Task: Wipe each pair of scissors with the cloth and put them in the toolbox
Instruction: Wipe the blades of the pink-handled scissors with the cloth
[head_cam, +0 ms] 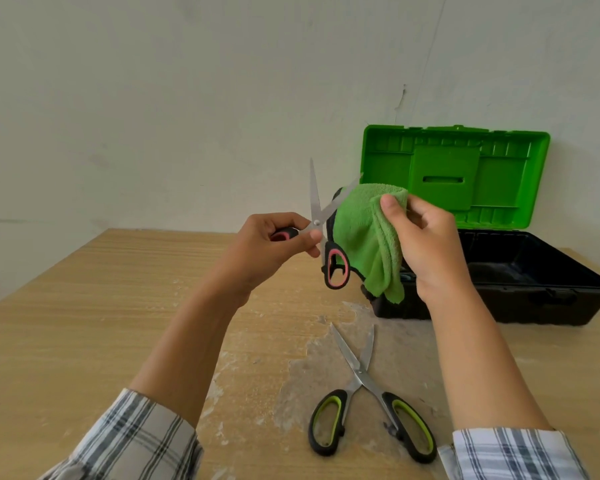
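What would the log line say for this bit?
left hand: holds open pink-handled scissors | right hand: holds green cloth | green-handled scissors: on table | toolbox: open

No words, numbers or signs can be read on anything here, not on the green plastic toolbox lid (454, 174), the green cloth (364, 237), the pink-handled scissors (321, 230) or the yellow-green-handled scissors (364, 393) lying on the wooden desk (84, 323).
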Action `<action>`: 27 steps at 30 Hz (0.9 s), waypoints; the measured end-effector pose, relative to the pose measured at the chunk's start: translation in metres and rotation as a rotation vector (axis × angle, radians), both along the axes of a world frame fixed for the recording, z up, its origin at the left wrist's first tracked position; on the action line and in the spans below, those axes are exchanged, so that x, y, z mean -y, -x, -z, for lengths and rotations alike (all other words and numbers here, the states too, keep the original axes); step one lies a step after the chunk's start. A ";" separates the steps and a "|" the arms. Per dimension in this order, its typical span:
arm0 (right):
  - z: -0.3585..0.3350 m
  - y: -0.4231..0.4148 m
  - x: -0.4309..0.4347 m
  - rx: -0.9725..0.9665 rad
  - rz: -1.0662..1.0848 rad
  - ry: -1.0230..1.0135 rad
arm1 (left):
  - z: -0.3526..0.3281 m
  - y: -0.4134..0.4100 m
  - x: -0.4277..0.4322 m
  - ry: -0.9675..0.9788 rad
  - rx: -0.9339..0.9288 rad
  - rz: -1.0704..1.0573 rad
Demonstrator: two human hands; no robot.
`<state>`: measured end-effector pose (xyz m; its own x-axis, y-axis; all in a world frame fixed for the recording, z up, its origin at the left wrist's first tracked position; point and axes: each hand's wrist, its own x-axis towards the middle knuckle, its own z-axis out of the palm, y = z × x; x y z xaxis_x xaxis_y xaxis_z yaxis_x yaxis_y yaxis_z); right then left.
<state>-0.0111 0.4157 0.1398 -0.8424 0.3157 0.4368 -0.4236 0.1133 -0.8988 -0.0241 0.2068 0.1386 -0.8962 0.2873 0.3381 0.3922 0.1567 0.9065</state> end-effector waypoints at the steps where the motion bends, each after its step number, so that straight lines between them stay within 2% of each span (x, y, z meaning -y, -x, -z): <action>1: -0.001 0.000 0.002 -0.003 -0.016 0.056 | 0.000 -0.001 0.000 0.016 -0.007 0.004; 4: -0.004 0.000 0.009 0.007 -0.082 0.197 | 0.000 -0.002 0.000 0.065 -0.025 0.032; 8: -0.004 -0.001 0.017 0.030 -0.113 0.211 | 0.002 0.000 0.000 0.096 -0.022 0.023; 12: -0.005 -0.002 0.017 -0.017 -0.064 0.180 | 0.003 0.004 0.000 -0.121 0.038 -0.106; 17: -0.005 -0.004 0.021 -0.060 -0.034 0.162 | 0.002 0.003 -0.004 -0.520 0.348 0.025; 22: -0.003 -0.004 0.022 -0.073 0.013 0.141 | -0.001 -0.002 -0.007 -0.579 0.342 0.013; 27: -0.002 -0.002 0.015 0.011 -0.038 0.189 | -0.006 -0.005 -0.006 -0.635 0.301 -0.034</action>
<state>-0.0088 0.4002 0.1421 -0.8597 0.3587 0.3636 -0.4144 -0.0739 -0.9071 -0.0192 0.2131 0.1442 -0.9822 0.0863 0.1670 0.1143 -0.4312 0.8950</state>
